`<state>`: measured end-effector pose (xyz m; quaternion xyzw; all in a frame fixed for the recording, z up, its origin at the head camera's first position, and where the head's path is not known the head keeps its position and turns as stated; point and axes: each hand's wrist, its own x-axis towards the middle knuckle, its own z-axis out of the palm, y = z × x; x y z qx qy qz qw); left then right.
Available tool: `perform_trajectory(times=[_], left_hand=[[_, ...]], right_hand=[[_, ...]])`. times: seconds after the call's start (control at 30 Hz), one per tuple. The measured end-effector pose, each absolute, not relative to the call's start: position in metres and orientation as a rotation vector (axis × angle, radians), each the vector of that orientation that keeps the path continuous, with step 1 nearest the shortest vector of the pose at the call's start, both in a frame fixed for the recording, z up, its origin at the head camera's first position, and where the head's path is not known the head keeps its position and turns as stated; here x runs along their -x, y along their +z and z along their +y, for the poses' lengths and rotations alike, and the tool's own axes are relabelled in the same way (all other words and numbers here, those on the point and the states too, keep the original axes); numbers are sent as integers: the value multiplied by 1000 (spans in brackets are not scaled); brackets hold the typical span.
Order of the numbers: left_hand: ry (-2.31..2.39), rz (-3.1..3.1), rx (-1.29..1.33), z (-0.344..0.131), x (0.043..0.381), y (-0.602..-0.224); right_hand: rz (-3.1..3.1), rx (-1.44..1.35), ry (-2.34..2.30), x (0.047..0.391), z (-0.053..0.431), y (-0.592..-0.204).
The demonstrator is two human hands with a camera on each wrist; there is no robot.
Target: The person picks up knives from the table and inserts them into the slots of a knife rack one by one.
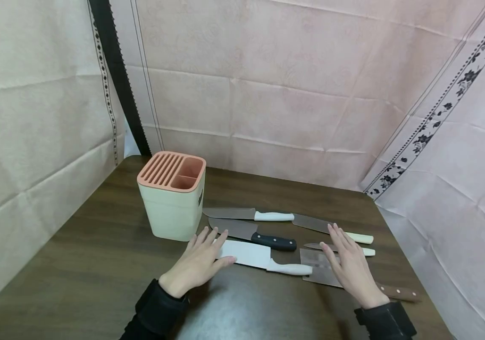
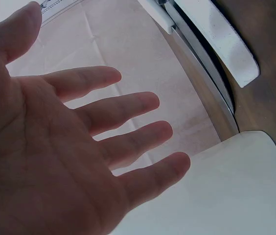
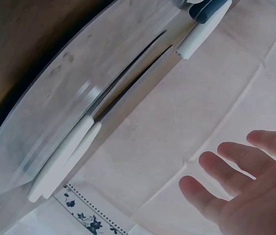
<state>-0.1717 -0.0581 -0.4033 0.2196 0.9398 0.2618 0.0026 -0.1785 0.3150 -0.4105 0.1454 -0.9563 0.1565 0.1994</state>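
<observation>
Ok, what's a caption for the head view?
Six knives on a table beside a pale green holder, before a person in black sleeves.

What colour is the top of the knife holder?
The holder top is salmon pink, seen best in the head view.

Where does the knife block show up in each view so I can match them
Head: the knife block stands left of centre.
Left wrist: its pale wall shows at lower right.
Right wrist: not in it.
Shared landmark: the floral border, right in head, upper left in left wrist, bottom in right wrist.
</observation>
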Motion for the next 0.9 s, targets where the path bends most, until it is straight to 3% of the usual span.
perform_trajectory(times=[0.9], left_hand=[[767, 2969, -696, -59, 180, -395]], right_hand=[[-2576, -346, 384, 171, 355, -402]])
